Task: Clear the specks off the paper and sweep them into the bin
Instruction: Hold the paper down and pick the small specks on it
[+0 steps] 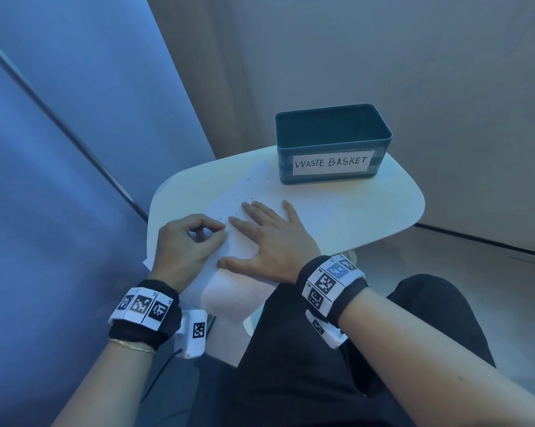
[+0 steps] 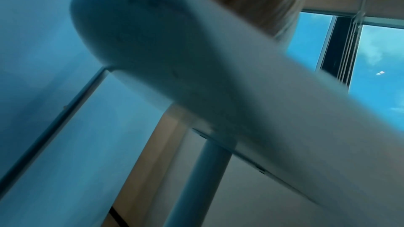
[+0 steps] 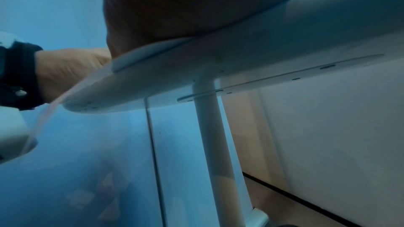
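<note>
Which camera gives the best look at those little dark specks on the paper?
The head view. It looks down on the paper and shows the specks scattered ahead of the right hand, short of the bin. Both wrist views look up from under the table, so they show no specks at all.

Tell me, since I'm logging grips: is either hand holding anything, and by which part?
The right hand lies flat on the paper, gripping nothing. The left hand has its fingers curled; whether it pinches anything cannot be told.

Left grip [image 1: 187, 243] curled, fingertips pinched; right grip [image 1: 269, 241] flat, fingers spread
</note>
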